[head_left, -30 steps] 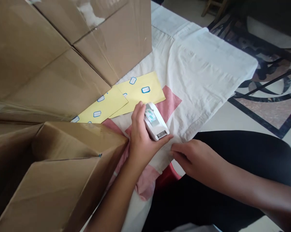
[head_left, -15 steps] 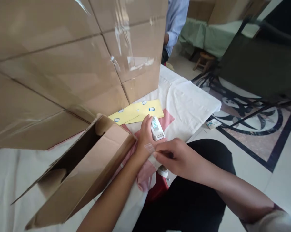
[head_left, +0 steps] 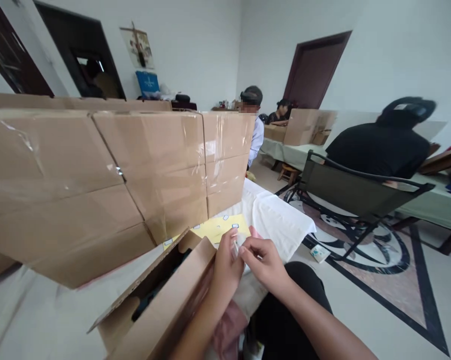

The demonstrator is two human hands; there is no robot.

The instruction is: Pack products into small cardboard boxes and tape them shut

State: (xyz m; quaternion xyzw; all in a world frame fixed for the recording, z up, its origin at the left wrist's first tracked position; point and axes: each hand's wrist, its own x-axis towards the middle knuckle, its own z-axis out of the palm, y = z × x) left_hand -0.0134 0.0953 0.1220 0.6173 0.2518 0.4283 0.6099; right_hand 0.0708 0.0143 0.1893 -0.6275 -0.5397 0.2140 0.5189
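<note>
My left hand (head_left: 225, 260) is closed around a small white plastic device (head_left: 239, 241), partly hidden by the fingers. My right hand (head_left: 265, 260) meets it from the right, thumb and forefinger pinched against the device's side; whatever lies between those fingertips is too small to make out. Just beyond both hands, yellow sheets (head_left: 210, 227) with small blue-outlined labels lie on the white tablecloth (head_left: 274, 215). An open cardboard box (head_left: 180, 282) stands close beside my left forearm, with dark contents partly visible inside.
Taped cardboard boxes (head_left: 154, 150) form a wall behind the yellow sheets. A person in a light shirt (head_left: 256, 140) sits past it. To the right are a folding chair (head_left: 345, 187), a person in black (head_left: 379, 142) and a small white pack (head_left: 320, 253) on the floor.
The view has tilted up, showing more of the room. My right hand has moved from a clear strip at my left wrist to the white device, and the fingers of both hands now meet.
</note>
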